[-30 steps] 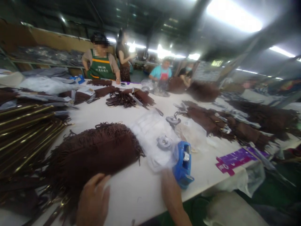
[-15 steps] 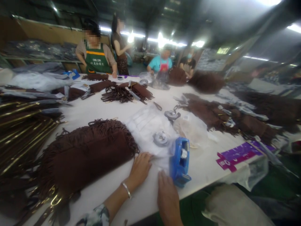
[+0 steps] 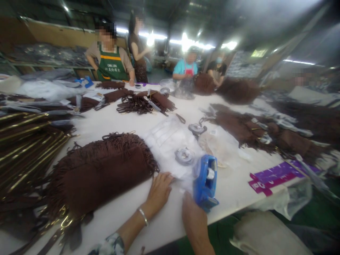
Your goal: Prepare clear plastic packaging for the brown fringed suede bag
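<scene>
Left hand (image 3: 159, 189): flat, fingers spread, pressing clear plastic bags (image 3: 170, 145), holding nothing.
Right hand (image 3: 192, 216): grip not discernible, touching bags beside blue tape dispenser (image 3: 205, 182).
Fringed brown bag (image 3: 98, 170): at 9 o'clock.

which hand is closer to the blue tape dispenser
Right. The right hand lies just below and left of the blue tape dispenser, nearly touching its base. The left hand rests farther left, on the clear plastic bags beside the brown fringed bag.
</scene>
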The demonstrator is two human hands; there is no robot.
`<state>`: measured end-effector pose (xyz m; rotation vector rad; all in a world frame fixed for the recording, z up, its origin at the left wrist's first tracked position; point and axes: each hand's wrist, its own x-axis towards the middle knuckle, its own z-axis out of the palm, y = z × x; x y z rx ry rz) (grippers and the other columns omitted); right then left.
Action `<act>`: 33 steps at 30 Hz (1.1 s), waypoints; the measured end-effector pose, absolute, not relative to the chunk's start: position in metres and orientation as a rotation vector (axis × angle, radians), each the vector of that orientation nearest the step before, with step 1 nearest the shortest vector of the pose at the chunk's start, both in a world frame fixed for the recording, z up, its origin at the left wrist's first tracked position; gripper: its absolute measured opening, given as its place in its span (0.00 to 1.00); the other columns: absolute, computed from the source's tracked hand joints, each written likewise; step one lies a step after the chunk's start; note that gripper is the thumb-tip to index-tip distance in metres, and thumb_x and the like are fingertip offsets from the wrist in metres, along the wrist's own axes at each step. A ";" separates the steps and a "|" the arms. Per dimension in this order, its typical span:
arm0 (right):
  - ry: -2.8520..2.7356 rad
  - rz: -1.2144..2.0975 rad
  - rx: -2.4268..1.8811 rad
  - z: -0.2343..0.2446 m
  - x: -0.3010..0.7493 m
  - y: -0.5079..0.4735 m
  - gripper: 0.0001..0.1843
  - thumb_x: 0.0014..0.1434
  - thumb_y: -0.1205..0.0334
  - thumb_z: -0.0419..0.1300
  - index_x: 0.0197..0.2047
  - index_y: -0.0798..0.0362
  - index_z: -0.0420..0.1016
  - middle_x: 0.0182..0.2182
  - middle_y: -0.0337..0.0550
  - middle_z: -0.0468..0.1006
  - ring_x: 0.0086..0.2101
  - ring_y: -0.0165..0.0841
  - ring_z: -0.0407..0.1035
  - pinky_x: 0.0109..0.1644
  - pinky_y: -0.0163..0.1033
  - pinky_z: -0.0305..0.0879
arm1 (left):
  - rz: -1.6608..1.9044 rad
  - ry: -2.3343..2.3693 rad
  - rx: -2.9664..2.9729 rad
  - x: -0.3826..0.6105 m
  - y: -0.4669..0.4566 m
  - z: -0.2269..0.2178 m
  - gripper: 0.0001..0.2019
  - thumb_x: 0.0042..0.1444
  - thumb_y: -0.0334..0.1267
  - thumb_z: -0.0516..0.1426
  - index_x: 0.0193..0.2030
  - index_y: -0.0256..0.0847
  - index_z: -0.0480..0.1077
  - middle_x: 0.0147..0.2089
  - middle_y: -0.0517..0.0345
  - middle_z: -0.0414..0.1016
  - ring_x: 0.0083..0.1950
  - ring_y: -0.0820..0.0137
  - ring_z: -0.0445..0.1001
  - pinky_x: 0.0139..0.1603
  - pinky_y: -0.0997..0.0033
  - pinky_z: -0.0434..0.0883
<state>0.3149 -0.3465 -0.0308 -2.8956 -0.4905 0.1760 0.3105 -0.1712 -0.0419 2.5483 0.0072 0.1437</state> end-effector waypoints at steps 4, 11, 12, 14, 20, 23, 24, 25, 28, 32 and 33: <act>-0.657 0.045 -2.886 -0.040 0.301 -0.355 0.21 0.65 0.74 0.43 0.54 0.53 0.70 0.40 0.50 0.81 0.29 0.32 0.77 0.31 0.31 0.67 | 0.187 -0.013 2.544 0.307 -0.171 -0.044 0.22 0.57 0.26 0.50 0.58 0.46 0.62 0.63 0.53 0.62 0.63 0.60 0.57 0.64 0.52 0.56; -0.626 0.062 -2.901 -0.038 0.307 -0.360 0.15 0.67 0.65 0.48 0.54 0.50 0.69 0.31 0.44 0.82 0.28 0.35 0.77 0.28 0.32 0.65 | 0.219 -0.039 2.519 0.305 -0.172 -0.042 0.21 0.57 0.26 0.51 0.57 0.46 0.63 0.63 0.53 0.63 0.62 0.59 0.58 0.63 0.51 0.57; -0.593 0.082 -2.904 -0.035 0.311 -0.358 0.17 0.67 0.63 0.49 0.57 0.51 0.67 0.31 0.44 0.82 0.29 0.37 0.78 0.28 0.33 0.66 | 0.219 -0.047 2.515 0.304 -0.171 -0.042 0.21 0.57 0.27 0.51 0.57 0.46 0.63 0.63 0.53 0.63 0.62 0.59 0.58 0.63 0.52 0.57; -0.564 0.148 -2.904 -0.032 0.314 -0.354 0.19 0.67 0.61 0.49 0.60 0.53 0.63 0.30 0.46 0.82 0.29 0.38 0.78 0.28 0.34 0.66 | 0.220 -0.043 2.510 0.304 -0.171 -0.043 0.21 0.56 0.26 0.51 0.56 0.46 0.63 0.62 0.53 0.63 0.62 0.59 0.58 0.63 0.52 0.57; -0.686 0.287 -2.800 -0.032 0.294 -0.357 0.17 0.68 0.62 0.47 0.57 0.50 0.66 0.31 0.43 0.82 0.30 0.38 0.78 0.30 0.35 0.66 | 0.227 -0.036 2.538 0.304 -0.172 -0.047 0.22 0.56 0.25 0.51 0.56 0.46 0.63 0.63 0.55 0.62 0.63 0.60 0.57 0.64 0.53 0.56; -0.676 0.292 -2.792 -0.032 0.289 -0.362 0.19 0.67 0.61 0.49 0.60 0.52 0.62 0.31 0.44 0.82 0.30 0.38 0.78 0.30 0.35 0.66 | 0.230 -0.046 2.550 0.303 -0.171 -0.046 0.21 0.56 0.26 0.51 0.56 0.46 0.63 0.63 0.55 0.62 0.62 0.60 0.57 0.64 0.54 0.56; -0.660 0.287 -2.808 -0.031 0.290 -0.363 0.21 0.67 0.61 0.50 0.62 0.54 0.60 0.30 0.44 0.82 0.30 0.39 0.78 0.30 0.35 0.66 | 0.230 -0.046 2.553 0.303 -0.171 -0.045 0.21 0.56 0.25 0.51 0.55 0.46 0.63 0.63 0.55 0.62 0.62 0.60 0.57 0.64 0.54 0.56; -0.649 0.282 -2.828 -0.031 0.290 -0.363 0.23 0.67 0.60 0.50 0.63 0.55 0.58 0.30 0.45 0.82 0.29 0.39 0.78 0.29 0.36 0.66 | 0.228 -0.045 2.556 0.303 -0.172 -0.045 0.21 0.56 0.25 0.51 0.55 0.46 0.63 0.63 0.55 0.62 0.62 0.60 0.57 0.64 0.54 0.56; -0.684 0.280 -2.869 -0.032 0.290 -0.363 0.22 0.67 0.58 0.51 0.62 0.54 0.60 0.28 0.44 0.82 0.28 0.40 0.78 0.28 0.35 0.65 | 0.217 -0.037 2.558 0.303 -0.172 -0.043 0.22 0.55 0.25 0.51 0.56 0.46 0.63 0.63 0.55 0.62 0.63 0.60 0.56 0.64 0.53 0.56; -0.817 0.313 -2.804 -0.036 0.282 -0.364 0.16 0.66 0.60 0.51 0.57 0.48 0.66 0.28 0.40 0.82 0.28 0.38 0.78 0.28 0.33 0.64 | 0.196 -0.057 2.550 0.303 -0.171 -0.041 0.21 0.55 0.25 0.52 0.55 0.45 0.64 0.63 0.53 0.62 0.63 0.60 0.57 0.64 0.53 0.56; -0.822 0.312 -2.793 -0.036 0.280 -0.364 0.18 0.66 0.60 0.52 0.58 0.48 0.65 0.28 0.40 0.82 0.28 0.38 0.78 0.28 0.33 0.64 | 0.193 -0.065 2.551 0.302 -0.171 -0.041 0.21 0.55 0.26 0.52 0.55 0.45 0.64 0.63 0.52 0.62 0.63 0.60 0.57 0.64 0.53 0.56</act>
